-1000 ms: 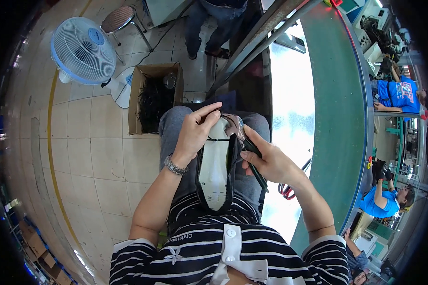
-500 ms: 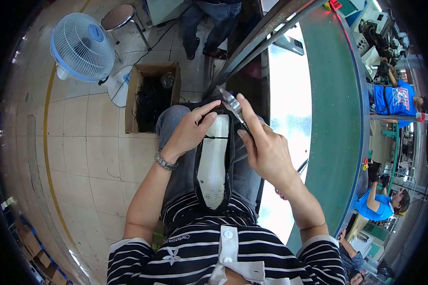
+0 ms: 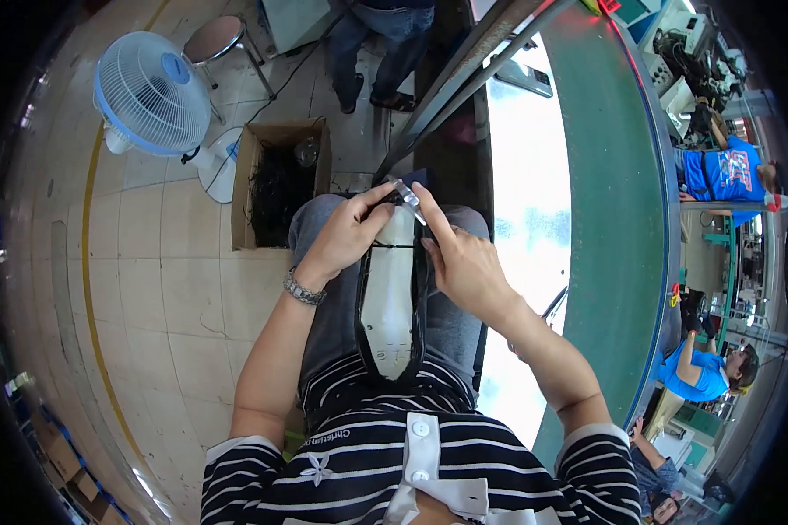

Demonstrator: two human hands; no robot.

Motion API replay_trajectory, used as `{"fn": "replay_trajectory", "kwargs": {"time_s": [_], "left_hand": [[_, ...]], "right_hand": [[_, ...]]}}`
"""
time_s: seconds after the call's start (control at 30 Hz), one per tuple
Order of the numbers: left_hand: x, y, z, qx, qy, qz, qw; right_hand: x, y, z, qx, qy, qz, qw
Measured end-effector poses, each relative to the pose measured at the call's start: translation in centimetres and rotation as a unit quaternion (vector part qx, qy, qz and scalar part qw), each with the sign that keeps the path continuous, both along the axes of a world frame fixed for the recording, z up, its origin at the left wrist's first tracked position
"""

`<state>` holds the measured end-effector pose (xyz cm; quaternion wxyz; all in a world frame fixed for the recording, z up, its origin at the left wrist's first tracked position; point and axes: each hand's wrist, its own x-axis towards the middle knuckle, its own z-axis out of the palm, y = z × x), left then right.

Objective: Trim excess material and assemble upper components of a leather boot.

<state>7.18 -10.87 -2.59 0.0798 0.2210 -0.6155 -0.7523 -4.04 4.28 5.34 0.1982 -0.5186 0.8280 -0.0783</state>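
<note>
A shoe (image 3: 390, 297) lies sole up along my lap, its pale bottom framed by a black upper. The toe points away from me and a thin black strip crosses the sole near it. At the toe, my left hand (image 3: 343, 234) grips the edge, index finger and thumb closed over it. My right hand (image 3: 471, 267) holds silver-headed pliers (image 3: 406, 194), index finger stretched along them. The pliers' head rests at the toe edge beside my left fingertips; the handles are mostly hidden under my right hand. Whether the jaws have caught the upper, I cannot tell.
A cardboard box (image 3: 239, 188) of black scraps stands on the floor ahead-left, near a white fan (image 3: 151, 92) and a stool (image 3: 213, 39). To my right run a bright metal ledge (image 3: 530, 192) and a green conveyor belt (image 3: 613, 219). Other people are beyond it and ahead.
My right hand has brought the pliers left and down to the toe edge. My left fingers have closed in at the toe. The shoe stays on my lap.
</note>
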Motion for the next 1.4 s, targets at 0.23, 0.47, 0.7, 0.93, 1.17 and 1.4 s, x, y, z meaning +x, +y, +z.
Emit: {"fn": "replay_trajectory", "kwargs": {"time_s": [0.23, 0.47, 0.7, 0.93, 1.17, 1.4], "left_hand": [[0.2, -0.3, 0.2, 0.015, -0.025, 0.001, 1.0], [-0.2, 0.5, -0.3, 0.063, 0.037, 0.058, 0.996], [-2.0, 0.1, 0.5, -0.036, -0.001, 0.047, 0.998], [-1.7, -0.7, 0.9, -0.034, -0.026, 0.026, 0.999], [-0.3, 1.1, 0.4, 0.095, 0.063, 0.08, 0.99], [3.8, 4.2, 1.6, 0.006, 0.11, 0.113, 0.987]], "right_hand": [[0.4, -0.2, 0.9, -0.115, -0.023, -0.004, 0.993], [0.0, 3.3, 0.0, -0.151, -0.153, -0.146, 0.966], [-4.5, 12.8, -9.2, -0.046, -0.004, -0.412, 0.91], [-2.4, 20.3, -14.0, -0.193, 0.112, -0.393, 0.892], [1.5, 29.8, -13.0, -0.025, 0.071, -0.58, 0.811], [0.4, 27.0, -9.2, -0.311, -0.42, -0.641, 0.563]]}}
